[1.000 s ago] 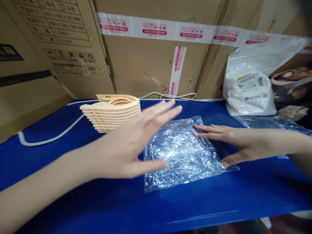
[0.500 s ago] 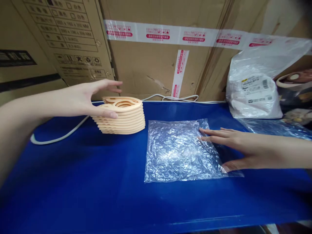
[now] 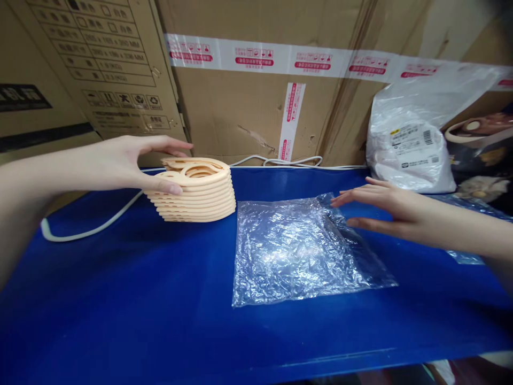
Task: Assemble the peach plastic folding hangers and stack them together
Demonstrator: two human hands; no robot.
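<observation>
On the left of the blue table stands a neat stack of identical cream plastic pieces (image 3: 196, 195), flat, with rounded ends and curved openings. My left hand (image 3: 132, 163) is at the stack's left end, fingers apart above its far side. Its thumb lies against the upper near side; whether it presses there I cannot tell. To the right of the stack a crinkled clear plastic bag (image 3: 292, 251) lies flat. My right hand (image 3: 385, 206) hovers over the bag's far right corner with fingers stretched out, holding nothing.
Large cardboard boxes (image 3: 240, 107) stand along the back of the blue table (image 3: 160, 321). A white cable (image 3: 92, 232) runs behind the stack. At the back right sits a white plastic package with a label (image 3: 412, 149), another clear bag (image 3: 465, 258) near it.
My right hand has lifted off the clear bag's right side and moved toward its far corner. My left hand's fingers have come down slightly beside the stack. The view has shifted a little.
</observation>
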